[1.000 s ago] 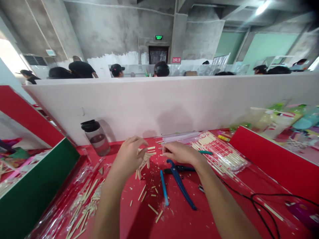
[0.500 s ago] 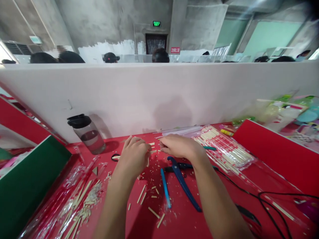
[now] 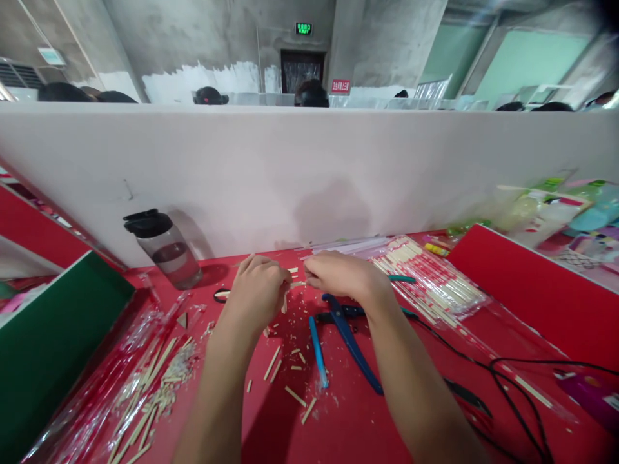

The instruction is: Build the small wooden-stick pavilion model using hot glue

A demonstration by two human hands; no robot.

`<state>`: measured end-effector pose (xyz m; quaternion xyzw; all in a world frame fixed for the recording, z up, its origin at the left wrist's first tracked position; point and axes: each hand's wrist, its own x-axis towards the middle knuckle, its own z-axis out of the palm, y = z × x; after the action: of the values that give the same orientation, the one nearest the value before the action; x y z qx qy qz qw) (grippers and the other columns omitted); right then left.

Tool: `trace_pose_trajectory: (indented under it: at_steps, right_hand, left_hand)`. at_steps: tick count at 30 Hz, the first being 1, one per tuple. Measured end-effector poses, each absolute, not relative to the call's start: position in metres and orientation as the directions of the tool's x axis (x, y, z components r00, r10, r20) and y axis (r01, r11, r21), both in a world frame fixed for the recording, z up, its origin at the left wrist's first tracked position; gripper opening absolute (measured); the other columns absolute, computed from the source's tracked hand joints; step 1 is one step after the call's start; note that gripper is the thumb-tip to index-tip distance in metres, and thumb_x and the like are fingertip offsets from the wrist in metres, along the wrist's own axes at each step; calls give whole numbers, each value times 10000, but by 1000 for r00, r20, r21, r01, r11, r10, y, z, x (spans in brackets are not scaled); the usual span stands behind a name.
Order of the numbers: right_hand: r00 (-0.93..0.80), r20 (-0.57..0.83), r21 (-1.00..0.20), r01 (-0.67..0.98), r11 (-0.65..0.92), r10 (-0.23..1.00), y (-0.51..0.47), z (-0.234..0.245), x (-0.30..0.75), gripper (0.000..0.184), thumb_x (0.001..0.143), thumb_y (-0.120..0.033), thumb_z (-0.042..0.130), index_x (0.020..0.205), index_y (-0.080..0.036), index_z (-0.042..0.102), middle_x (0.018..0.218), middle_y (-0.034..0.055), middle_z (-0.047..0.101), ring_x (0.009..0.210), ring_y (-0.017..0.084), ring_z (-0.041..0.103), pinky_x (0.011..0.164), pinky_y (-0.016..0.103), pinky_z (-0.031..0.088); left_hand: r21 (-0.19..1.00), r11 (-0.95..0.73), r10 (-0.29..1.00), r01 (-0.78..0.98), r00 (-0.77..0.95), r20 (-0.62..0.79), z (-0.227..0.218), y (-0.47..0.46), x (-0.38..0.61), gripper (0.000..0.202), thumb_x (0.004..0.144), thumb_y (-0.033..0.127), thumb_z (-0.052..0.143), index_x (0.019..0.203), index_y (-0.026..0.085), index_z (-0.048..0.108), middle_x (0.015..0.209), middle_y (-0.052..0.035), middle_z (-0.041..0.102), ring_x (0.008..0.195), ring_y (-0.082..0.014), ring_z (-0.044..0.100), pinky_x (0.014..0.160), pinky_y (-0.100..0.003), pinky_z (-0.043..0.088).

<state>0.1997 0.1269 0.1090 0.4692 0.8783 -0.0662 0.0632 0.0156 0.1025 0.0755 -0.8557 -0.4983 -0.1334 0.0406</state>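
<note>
My left hand [image 3: 260, 287] is closed, fingers curled inward in a pinch. Facing it across a narrow gap, my right hand [image 3: 338, 274] is closed too, its fingertips pressed together. A short pale wooden stick [image 3: 298, 284] spans the gap between both pinches; its ends are hidden by the fingers. Under my right wrist lies a tool with a curved blue handle [image 3: 355, 345] and a dark body. A light-blue pen-like stick [image 3: 318, 353] rests beside it. A black loop [image 3: 221, 295], perhaps a scissor handle, shows left of my left hand. Small wood bits [image 3: 296, 367] are scattered below.
A dark-lidded bottle [image 3: 167, 251] stands by the white partition [image 3: 251, 174]. Wrapped wooden sticks [image 3: 435, 274] lie at right, near a black cable [image 3: 464, 351]. Cut sticks and plastic wrap [image 3: 159, 380] lie at left. A green panel [image 3: 62, 348] and a red panel [image 3: 527, 303] flank the table.
The whole view has shifted slightly, so the table's things sit a little higher in the picture. Both hands stay close together over the same spot, still pinched.
</note>
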Motion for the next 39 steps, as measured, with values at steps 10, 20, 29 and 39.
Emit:
trace_pose_trajectory:
  at_steps: [10, 20, 29, 39]
  right_hand:
    - [-518, -222, -39, 851, 524, 826, 124, 114, 195, 202, 929, -231, 490, 960, -154, 674, 927, 113, 705, 812, 206, 622, 604, 255, 340]
    - [-545, -179, -46, 836, 547, 819, 125, 113, 195, 221, 941, -219, 466, 921, -138, 671, 893, 123, 699, 794, 205, 615, 637, 272, 349]
    - [-566, -118, -120, 824, 554, 816, 127, 106, 201, 190, 945, -277, 507, 894, -170, 655, 862, 88, 702, 763, 194, 607, 628, 268, 326]
    - [-587, 127, -325, 737, 593, 800, 121, 91, 206, 103, 911, -181, 560, 885, -184, 659, 820, 25, 700, 730, 136, 597, 652, 228, 349]
  left_hand:
    - [68, -507, 837, 859, 472, 277, 76, 102, 16, 178, 781, 132, 582, 752, 221, 734, 745, -61, 697, 833, -242, 581, 809, -372, 387]
    - [66, -506, 836, 860, 470, 284, 74, 102, 16, 199, 788, 122, 559, 776, 215, 734, 746, -65, 696, 830, -238, 577, 786, -363, 387]
    - [97, -492, 846, 865, 449, 287, 74, 102, 18, 206, 775, 90, 565, 762, 204, 737, 741, -75, 689, 819, -242, 583, 788, -367, 398]
    - [91, -456, 865, 885, 417, 281, 72, 102, 17, 195, 767, 113, 573, 755, 218, 736, 742, -71, 691, 857, -254, 584, 793, -371, 395]
